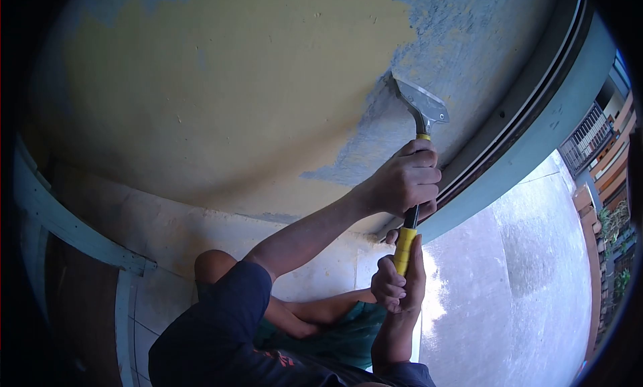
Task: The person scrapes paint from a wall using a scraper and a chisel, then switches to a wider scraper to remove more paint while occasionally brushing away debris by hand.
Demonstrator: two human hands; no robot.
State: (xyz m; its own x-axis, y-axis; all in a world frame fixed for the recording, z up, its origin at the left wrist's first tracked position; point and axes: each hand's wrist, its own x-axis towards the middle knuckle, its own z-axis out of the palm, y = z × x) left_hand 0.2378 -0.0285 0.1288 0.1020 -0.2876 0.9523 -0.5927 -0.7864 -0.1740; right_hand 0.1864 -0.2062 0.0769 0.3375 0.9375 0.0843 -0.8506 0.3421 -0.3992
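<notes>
A long-handled scraper (410, 216) with a wide metal blade runs up from my hands to the wall (228, 86). Its blade edge lies at the border between yellowish paint and a rough blue-grey patch (462, 39). My left hand (405, 177) is wrapped round the upper shaft, just below the scraper head. Lower down, my right hand (396, 283) grips the yellow end of the handle, its thumb lying along the side.
A pale blue frame (536, 149) with a dark groove curves along the wall's right side. Beyond it lies a shiny pale floor (509, 280). My bent legs (321, 310) are below the wall. At left stands a blue-framed brown panel (80, 306).
</notes>
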